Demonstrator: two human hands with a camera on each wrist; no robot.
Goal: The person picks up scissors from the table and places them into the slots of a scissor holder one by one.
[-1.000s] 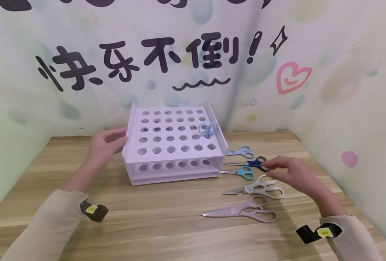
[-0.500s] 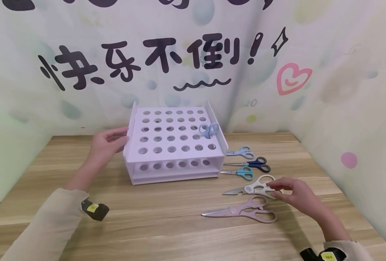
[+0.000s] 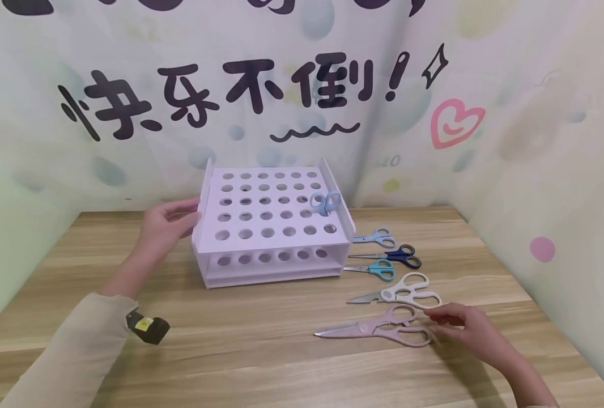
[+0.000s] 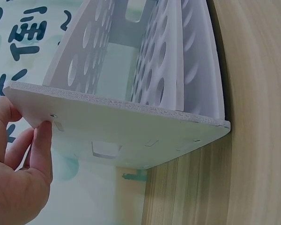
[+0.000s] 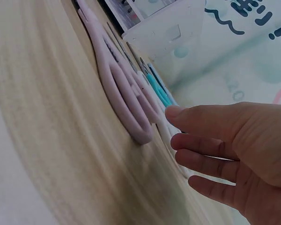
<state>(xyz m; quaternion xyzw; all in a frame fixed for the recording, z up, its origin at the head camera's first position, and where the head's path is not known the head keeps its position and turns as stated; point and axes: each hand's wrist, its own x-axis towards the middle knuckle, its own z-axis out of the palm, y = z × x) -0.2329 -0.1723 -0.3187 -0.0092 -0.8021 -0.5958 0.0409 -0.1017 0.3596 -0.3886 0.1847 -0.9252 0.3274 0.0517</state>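
In the head view my left hand (image 3: pixel 166 229) touches the left side panel of a white rack (image 3: pixel 261 246) with rows of round holes. Its fingertips rest against the panel's outer face near the upper edge, as the left wrist view shows. Light blue scissors (image 3: pixel 324 203) stand in one hole, handles up. My right hand (image 3: pixel 477 334) is beside the handle of pink scissors (image 3: pixel 365 328), fingers relaxed and nothing between them. Behind these lie white scissors (image 3: pixel 406 292), teal scissors (image 3: pixel 381 269), dark blue scissors (image 3: pixel 403 256) and another light blue pair (image 3: pixel 381 237).
A wooden table (image 3: pixel 230 357) carries everything. A printed cloth backdrop (image 3: pixel 144 181) with black characters rises behind the rack, and a pale side wall (image 3: pixel 541 187) borders the table on the right. A black wrist camera (image 3: pixel 149 328) is strapped to the left sleeve.
My right hand has moved from the dark blue scissors, past the white pair, toward the front and beside the pink handle. The left hand, rack and scissors have kept their places.
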